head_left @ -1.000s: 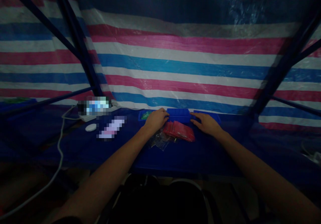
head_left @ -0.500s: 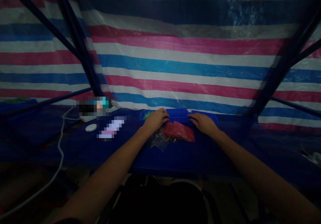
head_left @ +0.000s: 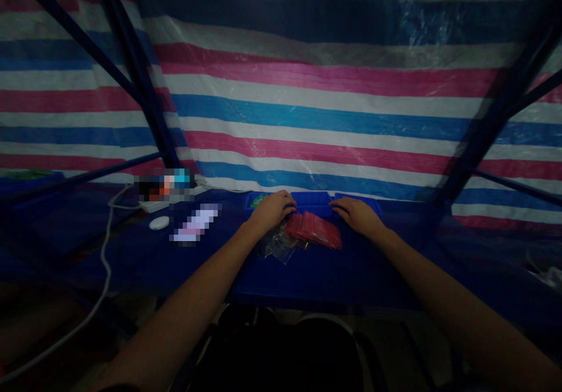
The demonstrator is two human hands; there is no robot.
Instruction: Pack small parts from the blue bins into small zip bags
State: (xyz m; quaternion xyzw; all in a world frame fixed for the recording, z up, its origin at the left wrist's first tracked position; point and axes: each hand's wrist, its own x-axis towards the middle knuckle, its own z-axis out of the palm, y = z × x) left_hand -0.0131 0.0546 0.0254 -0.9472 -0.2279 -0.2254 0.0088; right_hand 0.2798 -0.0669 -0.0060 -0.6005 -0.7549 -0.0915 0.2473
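Note:
Between my two hands is a shallow blue plastic bin [head_left: 312, 196] at the back of the blue table. My left hand [head_left: 274, 209] has its fingers curled at the bin's left end. At the right end, the fingertips of my right hand [head_left: 351, 212] grip its edge. Just in front of the bin lies a fanned stack of red packets [head_left: 314, 230], touched by neither hand. Clear plastic bags [head_left: 281, 248] lie beside the stack, partly behind my left wrist.
Another blue bin [head_left: 251, 200] with green items stands at left, and a third blue bin [head_left: 375, 205] at right. Farther left are a white round object [head_left: 159, 223], a blurred-out phone-like object [head_left: 195, 225], a power strip [head_left: 151, 206] and a white cable [head_left: 105, 251]. Blue metal poles [head_left: 476, 129] flank the striped tarp.
Both hands stay in the same place at the bin, with barely any movement. The red packets and clear bags lie as before.

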